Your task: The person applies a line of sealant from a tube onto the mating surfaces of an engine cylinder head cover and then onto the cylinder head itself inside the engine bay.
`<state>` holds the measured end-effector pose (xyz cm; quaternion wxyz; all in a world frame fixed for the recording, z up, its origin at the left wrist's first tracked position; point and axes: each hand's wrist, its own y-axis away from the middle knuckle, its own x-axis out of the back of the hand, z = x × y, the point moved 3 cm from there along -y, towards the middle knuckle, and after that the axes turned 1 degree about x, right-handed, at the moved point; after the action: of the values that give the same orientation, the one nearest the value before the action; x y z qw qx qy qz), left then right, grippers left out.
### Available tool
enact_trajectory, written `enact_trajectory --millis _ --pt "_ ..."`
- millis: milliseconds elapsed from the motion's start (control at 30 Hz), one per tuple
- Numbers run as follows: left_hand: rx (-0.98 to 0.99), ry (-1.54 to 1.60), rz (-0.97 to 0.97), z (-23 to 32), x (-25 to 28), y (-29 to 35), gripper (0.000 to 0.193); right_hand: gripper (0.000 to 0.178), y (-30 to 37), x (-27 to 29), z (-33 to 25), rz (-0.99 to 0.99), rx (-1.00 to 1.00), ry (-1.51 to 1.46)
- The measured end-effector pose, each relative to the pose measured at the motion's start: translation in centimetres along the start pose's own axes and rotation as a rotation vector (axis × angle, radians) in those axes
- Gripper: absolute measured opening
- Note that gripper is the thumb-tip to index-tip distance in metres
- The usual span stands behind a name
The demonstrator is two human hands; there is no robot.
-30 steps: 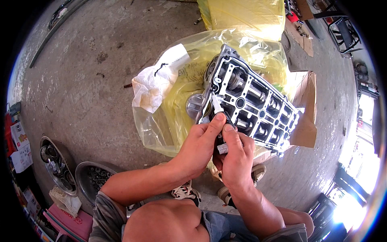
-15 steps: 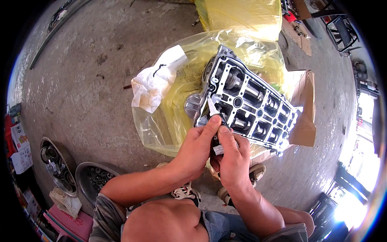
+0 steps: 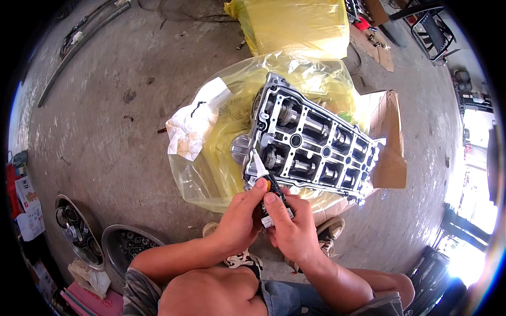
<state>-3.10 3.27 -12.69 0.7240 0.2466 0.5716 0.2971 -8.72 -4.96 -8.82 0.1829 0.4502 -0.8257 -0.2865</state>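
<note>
Both my hands grip one sealant tube [image 3: 273,185], black with a white cone nozzle that points up and away from me. My left hand [image 3: 243,211] wraps its left side, thumb near the nozzle's base. My right hand [image 3: 291,225] closes round its lower right side, thumb pressed on the body. The nozzle tip is over or against the near left edge of a metal cylinder head [image 3: 296,140] with camshafts showing inside its frame; contact cannot be made out. The head lies tilted on yellow plastic sheeting [image 3: 203,181]. Fingers behind the tube are hidden.
A stained white paper towel [image 3: 196,126] lies left of the cylinder head, and an opened cardboard box [image 3: 392,142] is at its right. Metal basins of parts, one [image 3: 118,231] nearer me, stand at lower left. A yellow-wrapped bundle [image 3: 295,23] sits beyond.
My hands and the tube have moved toward me and slightly left, and the nozzle tip has shifted down along the cylinder head's left edge. The view has shifted slightly too.
</note>
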Motion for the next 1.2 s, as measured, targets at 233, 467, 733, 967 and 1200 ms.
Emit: enact_trajectory --millis 233,467,733,967,1200 --pt "0.013 -0.105 -0.251 0.1 1.6 1.5 0.052 0.015 2.1 -0.1 0.2 -0.09 0.394 0.454" --pt "-0.261 -0.335 -0.522 1.0 -0.9 2.1 0.051 0.023 4.0 1.4 -3.0 0.03 0.5 0.467" --pt "-0.439 0.132 -0.626 8.8 -16.8 0.9 0.05 0.036 1.2 6.2 -17.5 0.194 1.057 0.22" --pt "-0.572 0.087 -0.517 12.7 -20.6 -0.7 0.046 0.052 -4.1 8.2 -21.7 0.183 1.605 0.439" --pt "-0.661 0.123 -0.4 14.2 -17.3 -1.9 0.033 0.062 -10.9 5.0 -20.8 -0.313 1.886 -0.046"
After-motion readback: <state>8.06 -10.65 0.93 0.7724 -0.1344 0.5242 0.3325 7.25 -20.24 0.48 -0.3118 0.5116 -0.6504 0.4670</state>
